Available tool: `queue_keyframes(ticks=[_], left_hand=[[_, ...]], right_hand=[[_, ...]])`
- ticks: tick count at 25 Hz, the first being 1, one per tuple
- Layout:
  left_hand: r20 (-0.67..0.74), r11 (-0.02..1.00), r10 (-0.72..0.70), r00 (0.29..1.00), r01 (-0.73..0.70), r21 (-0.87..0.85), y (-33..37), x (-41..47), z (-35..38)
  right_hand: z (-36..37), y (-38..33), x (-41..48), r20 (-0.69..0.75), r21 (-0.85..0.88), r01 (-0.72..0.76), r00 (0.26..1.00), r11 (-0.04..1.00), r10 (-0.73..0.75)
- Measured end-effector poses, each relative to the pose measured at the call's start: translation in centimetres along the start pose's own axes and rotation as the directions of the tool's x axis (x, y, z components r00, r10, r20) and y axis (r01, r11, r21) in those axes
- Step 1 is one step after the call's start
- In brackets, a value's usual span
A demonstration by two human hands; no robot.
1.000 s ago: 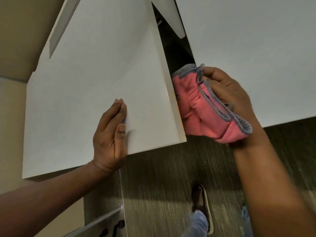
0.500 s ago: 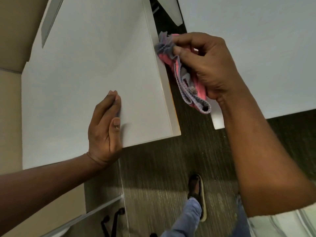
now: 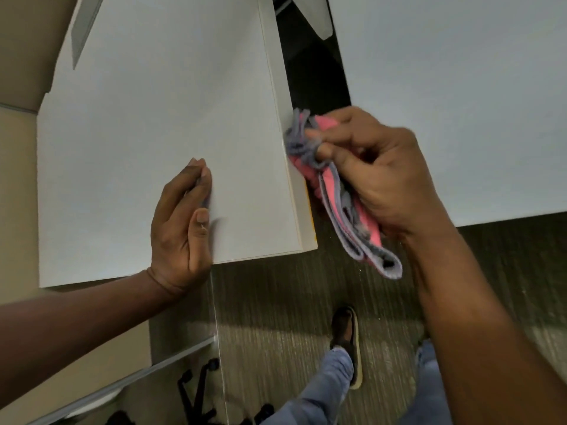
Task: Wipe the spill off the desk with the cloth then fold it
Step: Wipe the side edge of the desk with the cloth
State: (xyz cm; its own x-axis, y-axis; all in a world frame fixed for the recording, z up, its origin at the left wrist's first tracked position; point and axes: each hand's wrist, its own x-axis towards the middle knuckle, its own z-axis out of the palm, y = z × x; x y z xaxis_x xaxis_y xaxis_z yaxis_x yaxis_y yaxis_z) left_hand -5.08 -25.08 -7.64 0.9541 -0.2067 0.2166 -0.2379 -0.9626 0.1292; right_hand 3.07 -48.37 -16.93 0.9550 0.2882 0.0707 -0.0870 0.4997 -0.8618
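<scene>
From the head view, the wiping step is underway: the right hand (image 3: 377, 176) has its fingers (image 3: 329, 150) closed around the bunched pink cloth (image 3: 343, 207), pressing it against the tabletop (image 3: 171, 118) side edge, while the left hand (image 3: 181, 222) lies flat, fingers straight, holding nothing. No spill is visible; next probably comes folding with 2 hands.

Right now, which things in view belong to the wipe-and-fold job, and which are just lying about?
In the job:
- cloth, bunched in the right hand, against the desk's side edge
- desk
- left hand, flat on the desk

Just there:
- second desk to the right
- chair base on the floor
- sandal
</scene>
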Motion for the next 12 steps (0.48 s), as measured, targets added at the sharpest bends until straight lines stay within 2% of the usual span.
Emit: queue_keyframes(ticks=[3,8,12], left_hand=[[-0.01,1.0,0.0,1.0,0.0,0.006,0.2,0.1,0.0],[-0.028,1.0,-0.004,1.0,0.004,0.025,0.0,-0.1,0.2],[-0.027,1.0,-0.012,1.0,0.012,0.0,-0.2,-0.2,0.1]], right_hand=[[-0.1,-0.6,-1.6,0.046,-0.015,-0.031,0.998,0.999,0.032],[-0.3,-1.8,3.6,-0.015,-0.149,-0.087,0.996,0.985,0.085],[-1.5,-2.7,5.9,0.122,-0.198,-0.071,0.988,0.978,0.096]])
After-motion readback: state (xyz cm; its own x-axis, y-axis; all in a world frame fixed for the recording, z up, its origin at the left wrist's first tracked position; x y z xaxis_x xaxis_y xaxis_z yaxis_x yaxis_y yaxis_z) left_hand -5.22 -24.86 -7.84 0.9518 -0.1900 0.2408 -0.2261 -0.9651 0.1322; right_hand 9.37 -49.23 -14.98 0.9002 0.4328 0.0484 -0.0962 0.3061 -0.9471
